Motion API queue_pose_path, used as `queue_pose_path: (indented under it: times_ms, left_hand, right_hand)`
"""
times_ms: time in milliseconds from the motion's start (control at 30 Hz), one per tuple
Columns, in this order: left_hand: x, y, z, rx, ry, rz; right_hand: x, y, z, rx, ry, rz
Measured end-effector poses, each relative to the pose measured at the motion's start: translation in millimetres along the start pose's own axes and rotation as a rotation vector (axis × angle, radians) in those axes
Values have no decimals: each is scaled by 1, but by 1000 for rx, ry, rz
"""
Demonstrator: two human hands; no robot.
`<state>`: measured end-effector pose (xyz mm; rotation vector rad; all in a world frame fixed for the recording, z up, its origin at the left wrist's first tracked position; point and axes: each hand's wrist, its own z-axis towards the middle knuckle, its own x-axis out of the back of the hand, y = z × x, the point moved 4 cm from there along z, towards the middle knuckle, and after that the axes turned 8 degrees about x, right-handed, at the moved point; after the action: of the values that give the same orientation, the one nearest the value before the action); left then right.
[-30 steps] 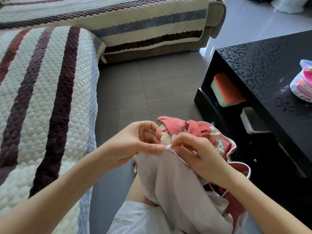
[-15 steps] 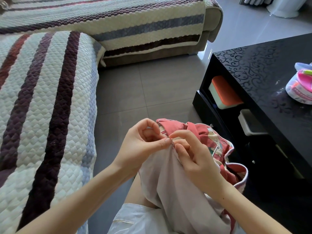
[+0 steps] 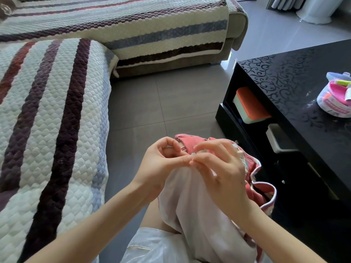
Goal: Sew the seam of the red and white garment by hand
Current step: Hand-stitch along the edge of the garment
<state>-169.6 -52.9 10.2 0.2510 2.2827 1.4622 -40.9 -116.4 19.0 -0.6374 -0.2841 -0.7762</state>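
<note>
Red and white garment [image 3: 199,205], top edge pinched by left hand [image 3: 161,164], right hand [image 3: 224,169] spread alongside

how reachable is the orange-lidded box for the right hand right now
Probably yes: the right hand is busy at the garment seam, but the orange-lidded box sits in the open shelf of the black table, with nothing in front of it.

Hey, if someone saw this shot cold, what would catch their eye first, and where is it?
Low in the middle, the left hand pinches the edge of the red and white garment, while the right hand meets it there, fingertips blurred. A striped quilted sofa cover fills the left, and a glossy black table stands on the right.
</note>
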Motion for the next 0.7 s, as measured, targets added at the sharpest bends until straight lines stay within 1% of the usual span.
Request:
queue_pose_path:
  times_ms: [33, 67, 133, 200, 233, 267, 367, 433, 500, 600, 700]
  left_hand:
    - [0, -1, -1, 5, 18, 9]
    - [1, -2, -1, 15, 45, 25]
    - [3, -7, 1, 26, 86, 79]
    - [9, -13, 4, 52, 133, 122]
    - [12, -16, 5, 68, 145, 127]
    - [14, -17, 6, 79, 142, 126]
    - [15, -13, 8, 98, 87, 99]
    - [13, -5, 10, 120, 33, 31]
    - [9, 5, 13, 132, -57, -40]
    - [4, 29, 13, 56, -201, 2]
    - [0, 60, 10, -79, -290, 114]
  right_hand:
    - [1, -5, 2, 96, -3, -62]
    - [2, -9, 5, 166, -11, -71]
    - [5, -18, 8, 240, -44, 34]
    - [9, -24, 12, 233, -67, 198]
    - [10, -25, 15, 184, -69, 293]
    - [10, -24, 17, 96, -65, 391]
    - [12, -13, 24, -245, -46, 673]
    - [17, -5, 28, -380, -24, 788]
    - [24, 6, 31, -468, 5, 780]
    - [32, 27, 33, -569, 57, 732]
    - [33, 41, 34, -520, -32, 492]
